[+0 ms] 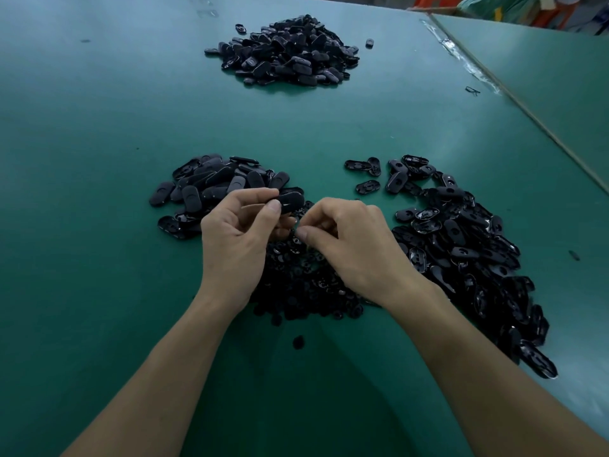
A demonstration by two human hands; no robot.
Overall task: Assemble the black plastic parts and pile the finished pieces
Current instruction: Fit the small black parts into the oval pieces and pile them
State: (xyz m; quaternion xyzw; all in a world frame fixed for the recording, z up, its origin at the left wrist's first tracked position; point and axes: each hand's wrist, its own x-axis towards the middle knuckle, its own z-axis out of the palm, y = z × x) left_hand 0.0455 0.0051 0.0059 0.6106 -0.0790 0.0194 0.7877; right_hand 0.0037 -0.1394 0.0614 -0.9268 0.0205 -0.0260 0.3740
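Note:
My left hand (pixel 240 239) pinches a black oval plastic shell (pixel 291 201) between thumb and fingers, just above the near piles. Close beside it, my right hand (pixel 356 249) has its fingers curled, thumb and forefinger pinched together over a heap of small round black parts (pixel 306 285); whether a part sits in the pinch is hidden. A pile of smooth oval covers (pixel 214 186) lies left of the hands. A long spread of glossy oval bases (pixel 468 255) runs along the right. A big mound of black pieces (pixel 286 51) sits far across the table.
The green table (pixel 99 192) carries all the piles. A seam with clear tape (pixel 461 51) runs diagonally at the right, with a second green surface (pixel 543 80) beyond it. One small round part (pixel 298 342) lies alone near the front, and stray pieces (pixel 369 43) lie beside the far mound.

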